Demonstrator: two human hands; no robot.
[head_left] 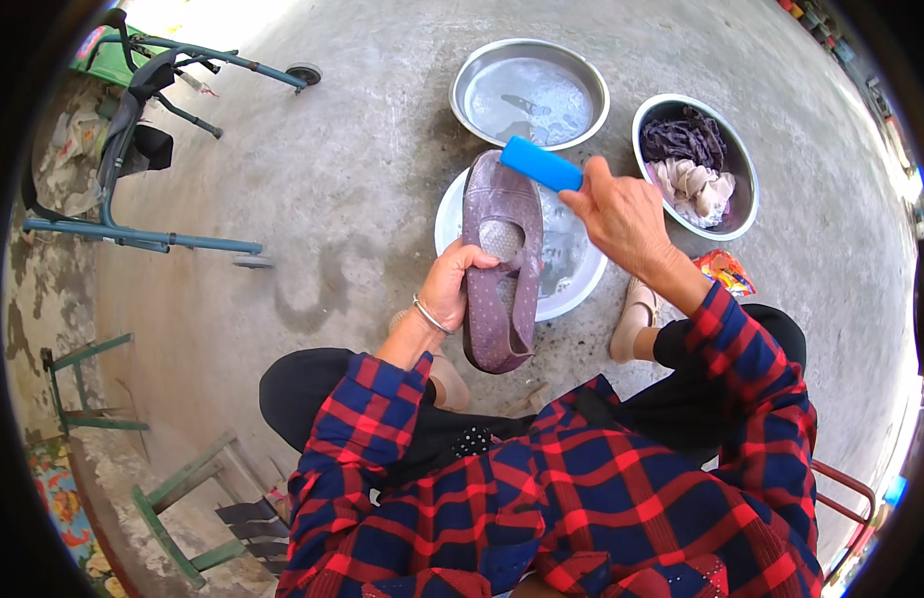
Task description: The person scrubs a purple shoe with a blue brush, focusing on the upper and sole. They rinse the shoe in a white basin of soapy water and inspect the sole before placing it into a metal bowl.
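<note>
a dotted purple shoe in one hand, a blue tool in the other

at the far left, a blue-grey wheeled walking frame [183,241] stands near a stained wall, with a green chair-like frame [188,472] below it in view. then comes the left hand [447,287], a metal bangle [432,314] on its wrist. it is clamped on the side of the dotted purple shoe [504,204], thumb over the edge of the opening. the shoe points its toe away from the person, opening upward, and is held above the near-left part of a white basin [579,296]; its heel reaches past the rim, over the concrete floor [362,149].

just beyond the white basin sits a metal basin [458,92] with a shallow layer of water. the blue tool [540,164], a plain oblong block from this side, has its left end at the shoe's toe; whether the two touch cannot be told. the right hand [626,217] is closed round the tool's right end, well apart from the left hand.

farther right, a second metal basin [745,187] holds a dark cloth [686,138] and a pale cloth [693,189]. near it on the floor lies an orange packet [726,271], partly hidden by the right forearm.
</note>
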